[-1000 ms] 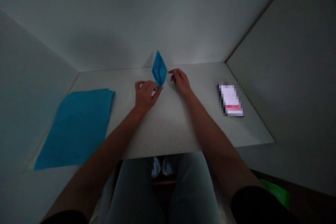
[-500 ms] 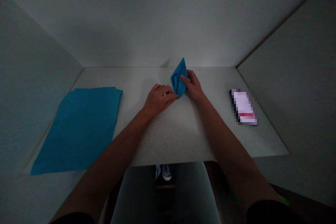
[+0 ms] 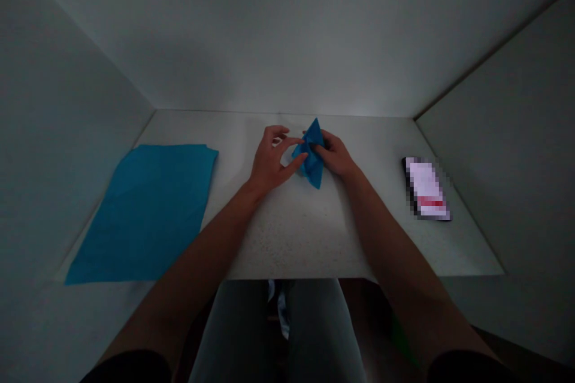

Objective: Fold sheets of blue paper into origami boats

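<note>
A folded piece of blue paper (image 3: 317,169) with pointed corners is held up above the white tabletop, its folds partly spread. My right hand (image 3: 336,154) grips it from the right, thumb on the near face and the other fingers behind. From the left, my left hand (image 3: 272,158) has its thumb and forefinger tips on the paper's left part, a small gap between them, while its other fingers curl loosely away. Parts of the paper's left side are hidden by these fingertips.
Large flat blue paper (image 3: 148,209) lies at the left of the white table (image 3: 287,239), reaching its front edge. A phone (image 3: 426,188) with a lit, pixelated screen rests at the right. Walls (image 3: 278,30) enclose the back and both sides.
The folded paper has turned and come lower, its near point now hanging down. My left fingers have moved from its bottom corner up to its left side. The view has shifted slightly.
</note>
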`<state>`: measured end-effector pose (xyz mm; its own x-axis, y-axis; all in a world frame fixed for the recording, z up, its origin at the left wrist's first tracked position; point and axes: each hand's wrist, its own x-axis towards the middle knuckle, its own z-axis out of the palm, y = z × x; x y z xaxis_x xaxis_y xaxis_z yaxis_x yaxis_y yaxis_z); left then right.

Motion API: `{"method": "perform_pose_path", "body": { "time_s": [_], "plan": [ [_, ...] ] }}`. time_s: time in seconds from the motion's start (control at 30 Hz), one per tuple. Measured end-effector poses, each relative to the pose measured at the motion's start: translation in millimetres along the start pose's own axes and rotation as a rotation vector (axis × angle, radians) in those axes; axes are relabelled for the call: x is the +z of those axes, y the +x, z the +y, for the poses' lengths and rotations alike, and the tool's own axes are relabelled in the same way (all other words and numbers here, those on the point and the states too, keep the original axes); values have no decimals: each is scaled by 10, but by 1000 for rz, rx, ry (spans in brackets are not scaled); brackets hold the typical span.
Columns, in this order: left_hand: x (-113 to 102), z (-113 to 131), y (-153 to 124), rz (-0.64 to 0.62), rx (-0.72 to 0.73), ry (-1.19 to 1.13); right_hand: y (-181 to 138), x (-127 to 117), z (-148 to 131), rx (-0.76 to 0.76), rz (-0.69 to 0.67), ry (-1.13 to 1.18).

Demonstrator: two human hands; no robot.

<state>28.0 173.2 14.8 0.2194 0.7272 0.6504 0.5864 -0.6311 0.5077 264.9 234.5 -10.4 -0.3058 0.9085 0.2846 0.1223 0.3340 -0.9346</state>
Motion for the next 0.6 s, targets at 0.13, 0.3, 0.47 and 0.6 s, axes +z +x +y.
{"method": "perform_pose_path", "body": {
  "time_s": [0.13,0.3,0.47,0.6],
  "plan": [
    [40,-33,15,-51,-76,-13,-19,44,-64,-9,-66,-11],
    [81,-77,31,23,-230,-131,-22,52,-86,-3,-49,14],
    [102,-125,39,103,-365,-161,-38,76,-173,-49,-67,33],
    [112,-170,48,95,-395,-180,-41,101,-197,-69,-108,35]
  ]
}}
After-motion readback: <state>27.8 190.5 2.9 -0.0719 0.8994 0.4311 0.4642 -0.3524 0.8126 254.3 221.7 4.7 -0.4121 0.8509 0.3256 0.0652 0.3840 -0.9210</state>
